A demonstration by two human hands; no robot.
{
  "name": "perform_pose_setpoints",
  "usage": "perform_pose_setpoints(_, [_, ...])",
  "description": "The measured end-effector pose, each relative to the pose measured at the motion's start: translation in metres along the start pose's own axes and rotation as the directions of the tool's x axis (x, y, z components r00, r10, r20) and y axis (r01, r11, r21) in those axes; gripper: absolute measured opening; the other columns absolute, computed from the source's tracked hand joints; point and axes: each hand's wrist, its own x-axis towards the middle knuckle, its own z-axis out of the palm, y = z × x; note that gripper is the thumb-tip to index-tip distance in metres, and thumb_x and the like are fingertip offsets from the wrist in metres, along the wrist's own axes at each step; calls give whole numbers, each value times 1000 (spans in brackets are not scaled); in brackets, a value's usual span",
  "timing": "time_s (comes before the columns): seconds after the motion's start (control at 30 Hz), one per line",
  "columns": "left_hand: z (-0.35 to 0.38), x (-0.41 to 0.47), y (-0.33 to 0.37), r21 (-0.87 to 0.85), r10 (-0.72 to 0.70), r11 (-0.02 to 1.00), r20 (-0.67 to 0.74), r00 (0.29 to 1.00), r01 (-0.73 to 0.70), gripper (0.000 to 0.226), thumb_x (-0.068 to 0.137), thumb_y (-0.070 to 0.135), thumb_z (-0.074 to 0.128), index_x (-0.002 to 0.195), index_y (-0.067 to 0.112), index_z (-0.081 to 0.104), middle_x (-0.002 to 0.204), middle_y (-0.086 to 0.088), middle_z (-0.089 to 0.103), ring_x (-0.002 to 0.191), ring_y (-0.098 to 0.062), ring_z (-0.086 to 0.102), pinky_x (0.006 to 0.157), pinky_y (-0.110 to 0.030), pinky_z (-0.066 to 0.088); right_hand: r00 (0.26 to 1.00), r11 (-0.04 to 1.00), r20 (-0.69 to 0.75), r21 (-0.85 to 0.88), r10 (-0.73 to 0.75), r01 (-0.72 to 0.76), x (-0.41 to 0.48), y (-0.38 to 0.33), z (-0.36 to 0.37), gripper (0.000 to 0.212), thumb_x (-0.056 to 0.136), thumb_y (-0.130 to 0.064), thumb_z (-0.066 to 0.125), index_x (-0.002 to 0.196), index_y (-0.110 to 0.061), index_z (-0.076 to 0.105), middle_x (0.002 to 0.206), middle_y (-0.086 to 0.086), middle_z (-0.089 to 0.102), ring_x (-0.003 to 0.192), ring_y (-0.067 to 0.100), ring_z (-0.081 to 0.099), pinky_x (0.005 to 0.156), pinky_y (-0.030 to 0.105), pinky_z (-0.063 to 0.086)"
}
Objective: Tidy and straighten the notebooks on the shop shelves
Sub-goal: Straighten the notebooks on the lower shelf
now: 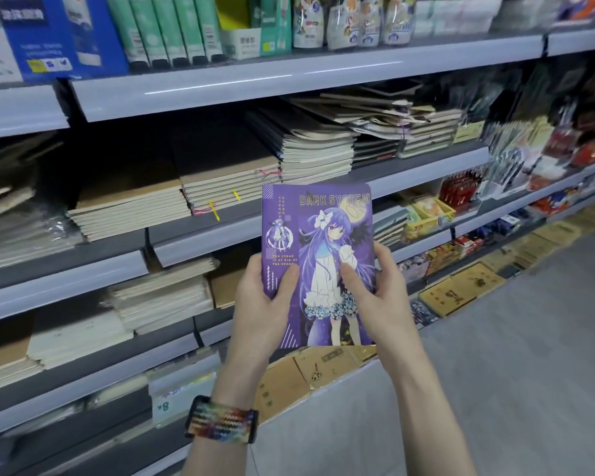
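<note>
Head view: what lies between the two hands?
Only the purple DARK SYSTEM notebook, seen in the head view; left hand grips its left edge, right hand its right edge.

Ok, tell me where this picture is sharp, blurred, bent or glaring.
Head view: the purple notebook in the left hand and right hand is sharp; the blue box top left is smeared; the shelf rails bow with the wide lens; glare streaks the top rail.

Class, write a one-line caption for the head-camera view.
The person's left hand and right hand hold a purple notebook before shelves of stacked kraft notebooks.
</note>
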Motion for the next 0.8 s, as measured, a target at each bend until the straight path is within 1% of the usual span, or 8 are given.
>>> perform_pose_setpoints(0.1, [9, 5, -12, 5, 5, 1000, 9, 1000, -5, 16, 96, 26, 62, 111, 23, 58, 104, 7, 72, 92, -6, 71, 74, -29, 59, 1000, 1000, -27, 24, -3, 4, 4, 9, -7, 33, 98, -20, 62, 128, -26, 51, 116, -5, 72, 103, 14, 71, 77, 37, 63])
perform_pose_setpoints(0.2, [18, 13, -27, 14, 5, 1000, 20, 1000, -5, 18, 96, 25, 63, 113, 21, 58, 103, 8, 72, 90, -5, 71, 70, -23, 57, 998, 999, -63, 43, 9, -6, 9, 20, -14, 32, 98, -14, 61, 129, -19, 52, 113, -5, 73, 99, 11, 72, 70, 26, 60])
perform_pose_setpoints(0.27, [24, 18, -37, 5, -10, 1000, 37, 999, 10, 20, 96, 25, 63, 114, 20, 58, 103, 8, 72, 90, -4, 71, 67, -19, 55, 996, 999, -87, 34, 18, -15, 13, 29, -17, 32, 98, -13, 61, 128, -18, 53, 112, -5, 73, 98, 11, 72, 71, 25, 60])
perform_pose_setpoints(0.33, [28, 23, -48, 2, -39, 999, 69, 997, 39, 25, 95, 28, 63, 116, 18, 57, 105, 8, 72, 91, -6, 71, 67, -21, 56, 993, 999, -107, 18, 45, -43, 18, 41, -19, 31, 98, -16, 61, 128, -20, 53, 114, -5, 73, 100, 13, 72, 75, 31, 61])
perform_pose_setpoints(0.43, [33, 35, -66, 1, -105, 994, 112, 988, 106, 27, 94, 33, 63, 117, 20, 56, 107, 6, 72, 92, -8, 72, 71, -31, 60, 986, 996, -141, 20, 86, -84, 27, 58, -20, 31, 98, -16, 62, 128, -19, 53, 117, -1, 72, 101, 15, 72, 77, 36, 61])
perform_pose_setpoints(0.57, [34, 56, -92, 13, -141, 990, 138, 980, 141, 15, 95, 30, 64, 109, 28, 58, 104, 8, 73, 91, -9, 72, 79, -42, 61, 974, 992, -191, 20, 124, -123, 43, 80, -15, 28, 98, -10, 61, 125, -14, 54, 109, -5, 74, 96, 12, 73, 69, 26, 59])
perform_pose_setpoints(0.7, [31, 80, -121, 30, -172, 985, 157, 973, 170, 12, 96, 26, 63, 106, 31, 60, 100, 13, 74, 90, -6, 72, 81, -39, 60, 956, 982, -230, -1, 183, -188, 59, 103, -3, 25, 98, -10, 61, 121, -17, 55, 108, -6, 74, 91, 7, 73, 65, 22, 57])
perform_pose_setpoints(0.8, [27, 96, -144, 65, -190, 981, 163, 968, 181, 20, 95, 27, 64, 114, 30, 61, 107, 11, 73, 93, -5, 71, 84, -37, 59, 943, 972, -253, -32, 215, -231, 70, 120, 5, 25, 97, -10, 62, 120, -16, 55, 111, -2, 73, 90, 7, 73, 66, 22, 57])
